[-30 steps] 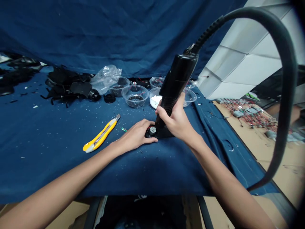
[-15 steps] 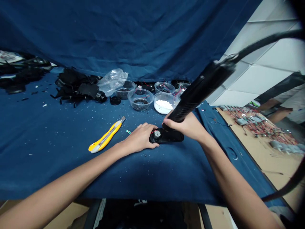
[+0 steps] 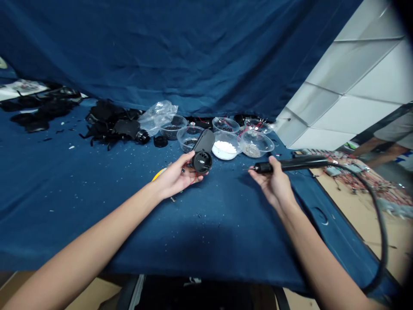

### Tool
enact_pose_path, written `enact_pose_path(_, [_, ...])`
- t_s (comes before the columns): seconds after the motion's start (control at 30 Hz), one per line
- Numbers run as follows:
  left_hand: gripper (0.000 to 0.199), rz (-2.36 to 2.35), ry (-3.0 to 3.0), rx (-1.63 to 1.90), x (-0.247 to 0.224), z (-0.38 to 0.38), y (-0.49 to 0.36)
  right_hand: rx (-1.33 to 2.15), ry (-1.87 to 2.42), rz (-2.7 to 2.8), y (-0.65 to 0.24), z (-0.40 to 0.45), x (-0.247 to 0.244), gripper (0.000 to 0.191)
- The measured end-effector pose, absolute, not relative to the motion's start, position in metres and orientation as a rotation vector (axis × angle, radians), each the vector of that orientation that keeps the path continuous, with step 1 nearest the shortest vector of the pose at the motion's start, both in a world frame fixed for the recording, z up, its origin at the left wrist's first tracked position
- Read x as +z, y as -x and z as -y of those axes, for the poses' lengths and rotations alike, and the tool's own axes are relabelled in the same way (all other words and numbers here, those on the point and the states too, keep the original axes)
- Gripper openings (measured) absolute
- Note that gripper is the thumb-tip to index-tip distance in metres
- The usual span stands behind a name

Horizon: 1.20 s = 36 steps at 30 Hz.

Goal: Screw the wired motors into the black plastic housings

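Observation:
My left hand (image 3: 176, 177) grips a black plastic housing (image 3: 205, 142), lifted above the blue cloth, with its round hollow end facing me and its flat part tilted up behind. Thin red wires hang by the fingers. In my right hand (image 3: 278, 187) is a black corded electric screwdriver (image 3: 301, 162), lying nearly level, its thin bit pointing left towards the housing but apart from it. Behind my left wrist, only a bit of the yellow utility knife (image 3: 158, 175) shows.
Behind the hands stand several clear plastic bowls; one holds white pieces (image 3: 225, 148), another greyish bits (image 3: 252, 150). Black parts (image 3: 112, 122) and a clear bag (image 3: 158, 116) lie back left. At right, wired parts (image 3: 364, 181) cover cardboard near another person's arm (image 3: 368, 145).
My left hand has raised the housing off the cloth and turned it. My right hand has moved right, away from the housing, swinging the screwdriver from steeply tilted to nearly level.

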<state>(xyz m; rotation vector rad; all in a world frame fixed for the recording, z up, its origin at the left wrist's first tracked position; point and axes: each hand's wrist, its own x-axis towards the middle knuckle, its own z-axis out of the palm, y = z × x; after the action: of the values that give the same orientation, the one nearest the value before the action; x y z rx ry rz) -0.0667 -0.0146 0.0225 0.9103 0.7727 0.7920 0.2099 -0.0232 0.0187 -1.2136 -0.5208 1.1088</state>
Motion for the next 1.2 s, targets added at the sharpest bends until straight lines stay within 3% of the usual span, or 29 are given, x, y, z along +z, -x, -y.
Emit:
enact_pose_path(0.27, [0.046, -0.702, -0.909, 0.806, 0.02, 0.019, 0.065, 1.602, 1.336, 0.409, -0.194, 0.031, -0.001, 0.046])
enact_pose_path(0.4, [0.04, -0.946, -1.492, 0.778, 0.028, 0.028, 0.065, 1.706, 1.422, 0.502, -0.197, 0.029, 0.004, 0.046])
enact_pose_path(0.53, [0.035, -0.98, -2.212, 0.526, 0.028, 0.044, 0.058, 1.433, 1.562, 0.836, -0.202, 0.031, 0.003, 0.023])
enact_pose_path(0.63, [0.035, -0.965, -2.417, 0.428, 0.019, 0.05, 0.048, 1.185, 1.597, 1.122, -0.205, 0.034, 0.003, 0.014])
enact_pose_path(0.83, [0.071, -0.991, -2.39, 0.449, 0.01, 0.049, 0.044, 0.777, 1.468, 1.813, -0.194, 0.06, 0.023, 0.031])
enact_pose_path(0.93, [0.069, -0.988, -2.348, 0.439, 0.019, 0.046, 0.056, 0.656, 1.391, 2.105, -0.186, 0.074, 0.032, 0.035])
enact_pose_path(1.07, [0.039, -1.166, -2.36, 0.67, 0.044, 0.01, 0.093, 0.736, 1.509, 1.74, -0.195, 0.073, 0.024, 0.03])
enact_pose_path(1.2, [0.026, -1.504, -2.403, 0.929, 0.074, -0.075, 0.138, 1.204, 1.564, 0.847, -0.221, 0.056, 0.015, 0.023])
